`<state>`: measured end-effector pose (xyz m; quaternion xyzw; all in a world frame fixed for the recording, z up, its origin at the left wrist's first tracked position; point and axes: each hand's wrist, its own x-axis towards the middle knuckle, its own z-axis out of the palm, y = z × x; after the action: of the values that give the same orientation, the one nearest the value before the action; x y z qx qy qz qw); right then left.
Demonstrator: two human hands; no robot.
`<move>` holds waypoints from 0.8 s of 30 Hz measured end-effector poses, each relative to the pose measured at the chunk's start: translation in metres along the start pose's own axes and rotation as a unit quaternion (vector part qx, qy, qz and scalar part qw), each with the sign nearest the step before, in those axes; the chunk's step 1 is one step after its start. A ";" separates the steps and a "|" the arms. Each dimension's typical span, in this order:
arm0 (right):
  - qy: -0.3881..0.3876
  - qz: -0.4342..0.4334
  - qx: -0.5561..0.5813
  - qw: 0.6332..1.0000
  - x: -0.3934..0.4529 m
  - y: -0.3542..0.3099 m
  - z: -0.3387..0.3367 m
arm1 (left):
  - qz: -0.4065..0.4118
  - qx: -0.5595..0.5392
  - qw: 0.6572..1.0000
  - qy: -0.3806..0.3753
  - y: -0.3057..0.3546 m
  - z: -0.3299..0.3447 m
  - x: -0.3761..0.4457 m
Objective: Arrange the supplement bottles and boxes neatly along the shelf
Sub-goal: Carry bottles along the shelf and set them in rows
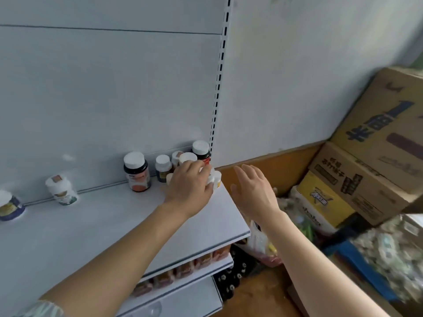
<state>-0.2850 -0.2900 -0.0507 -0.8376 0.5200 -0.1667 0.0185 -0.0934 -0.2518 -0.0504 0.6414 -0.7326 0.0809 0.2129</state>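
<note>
A white metal shelf (pixel 91 225) carries supplement bottles with white caps. Several stand clustered at its right back corner, among them a tall dark bottle (pixel 201 150) and a small dark one (pixel 163 167). A larger dark bottle with an orange label (pixel 136 171) stands just left of the cluster. My left hand (pixel 191 186) reaches into the cluster, its fingers curled round small white bottles (pixel 214 178) at the shelf's right edge. My right hand (pixel 251 188) hovers open beside the shelf end, touching nothing. A white bottle (pixel 61 187) and a blue-labelled one (pixel 10 207) stand further left.
Cardboard boxes (pixel 370 161) are stacked at the right against the wall. Bags and packets (pixel 265 243) lie on the floor below them. A lower shelf (pixel 183 271) holds orange packets, with dark bottles (pixel 231 277) beside it. A slotted upright (pixel 217 92) marks the shelf's right end.
</note>
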 end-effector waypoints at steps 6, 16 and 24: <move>-0.046 -0.106 0.038 0.993 0.039 0.026 0.025 | -0.060 0.130 0.989 -0.048 0.015 0.022 0.012; -0.051 -0.176 0.153 0.971 0.072 0.030 0.068 | -0.052 0.153 0.987 0.002 0.005 0.047 0.011; -0.046 -0.186 0.211 0.959 0.077 0.044 0.068 | -0.058 0.060 0.996 0.027 0.009 0.041 0.015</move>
<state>-0.2723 -0.3871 -0.1036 -0.9033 0.3068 -0.2344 0.1869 -0.1117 -0.2797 -0.0800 0.6919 -0.6820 0.1295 0.1986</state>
